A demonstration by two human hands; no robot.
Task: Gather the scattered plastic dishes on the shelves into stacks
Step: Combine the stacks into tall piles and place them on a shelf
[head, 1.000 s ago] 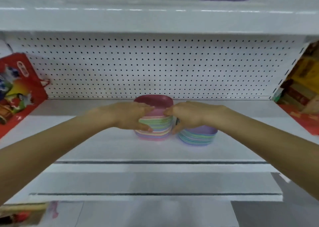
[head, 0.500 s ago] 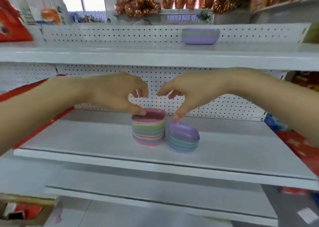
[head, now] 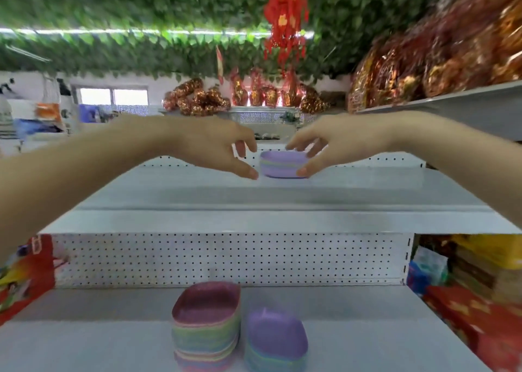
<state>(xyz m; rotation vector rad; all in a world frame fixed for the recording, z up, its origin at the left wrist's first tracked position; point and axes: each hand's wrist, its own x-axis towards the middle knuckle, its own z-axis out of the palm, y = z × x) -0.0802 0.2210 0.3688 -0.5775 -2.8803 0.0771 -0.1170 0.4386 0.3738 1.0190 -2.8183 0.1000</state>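
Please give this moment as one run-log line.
left hand: open, beside purple dishes | right hand: at their right end, grip unclear | upper shelf: holds them | lower shelf: tall stack, low stack

Nothing here can be read as text, brand or number. The red hanging ornament [head: 285, 24], far up in the middle, carries gold marks (too smeared by blur to tell whether they are characters). The red package [head: 31, 270] at the near left shows white shapes by its top edge that do not resolve into letters. The stacked boxes [head: 480, 261] at the right bear print too blurred to make out.
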